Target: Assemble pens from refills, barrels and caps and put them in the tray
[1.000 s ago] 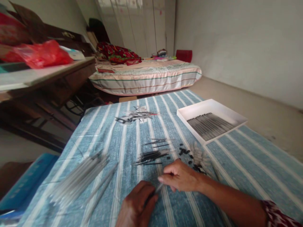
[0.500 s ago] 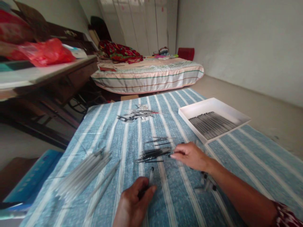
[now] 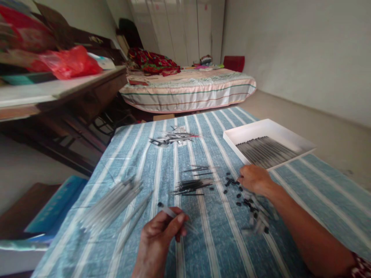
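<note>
Low over the cloth, my left hand point(image 3: 164, 231) is closed around a pen point(image 3: 167, 209) with a clear barrel and a black end that points up and left. My right hand point(image 3: 256, 179) is pinched at the edge of scattered small black plugs point(image 3: 231, 180); whatever its fingertips grip is too small or hidden to make out. Clear pen caps point(image 3: 259, 218) with black parts lie in a heap just below that hand. Between the hands and farther off is a bundle of black pen refills point(image 3: 193, 186). Left of my left hand lies a stack of clear pen barrels point(image 3: 111, 204).
A white box lid point(image 3: 274, 129) holding a row of pens stands at the right on the striped cloth point(image 3: 208, 224). Farther back lies a pile of thin refills and black pieces point(image 3: 174, 137). A bed point(image 3: 188, 92) and a side desk point(image 3: 63, 92) stand beyond the table.
My right hand has moved right and up from the refill bundle to the black plugs. The pen in my left hand has tilted from nearly upright to leaning left.
</note>
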A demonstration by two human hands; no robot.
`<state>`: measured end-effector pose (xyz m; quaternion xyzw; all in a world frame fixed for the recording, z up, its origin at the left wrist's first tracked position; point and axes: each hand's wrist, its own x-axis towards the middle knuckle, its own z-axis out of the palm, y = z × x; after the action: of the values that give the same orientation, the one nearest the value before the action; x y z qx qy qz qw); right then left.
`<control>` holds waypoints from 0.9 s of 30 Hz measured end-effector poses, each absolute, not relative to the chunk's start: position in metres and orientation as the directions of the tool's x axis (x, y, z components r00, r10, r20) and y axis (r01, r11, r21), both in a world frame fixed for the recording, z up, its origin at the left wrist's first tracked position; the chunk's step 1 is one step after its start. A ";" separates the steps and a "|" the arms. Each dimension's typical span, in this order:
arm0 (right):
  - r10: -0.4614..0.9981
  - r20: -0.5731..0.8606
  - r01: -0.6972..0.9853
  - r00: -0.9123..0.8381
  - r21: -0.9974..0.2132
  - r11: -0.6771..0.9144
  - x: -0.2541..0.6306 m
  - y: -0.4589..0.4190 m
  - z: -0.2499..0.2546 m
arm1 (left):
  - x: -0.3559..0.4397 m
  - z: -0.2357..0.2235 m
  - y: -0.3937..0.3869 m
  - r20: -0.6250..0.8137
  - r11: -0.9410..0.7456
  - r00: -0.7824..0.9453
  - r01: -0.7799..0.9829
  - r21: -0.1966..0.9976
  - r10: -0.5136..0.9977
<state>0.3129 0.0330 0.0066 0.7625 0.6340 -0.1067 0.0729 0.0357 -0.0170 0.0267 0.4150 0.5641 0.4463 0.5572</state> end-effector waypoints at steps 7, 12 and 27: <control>0.994 -0.113 0.976 -0.013 -0.215 -0.012 0.302 0.024 0.012 | 0.031 0.024 -0.014 -0.292 0.289 0.020 -0.220 0.932 0.956; 0.959 0.040 0.666 -0.282 -0.711 0.225 0.266 0.002 0.002 | 0.029 0.021 -0.016 -0.289 0.283 0.037 -0.352 0.892 0.957; 0.899 0.005 0.417 -0.438 -0.885 0.208 0.225 -0.022 0.006 | 0.032 0.016 -0.016 -0.258 0.263 0.068 -0.398 0.879 0.964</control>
<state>0.2249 -0.0218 0.0059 0.4527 0.7266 -0.4369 -0.2759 0.0318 -0.0163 0.0158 0.3176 0.4453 0.5174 0.6581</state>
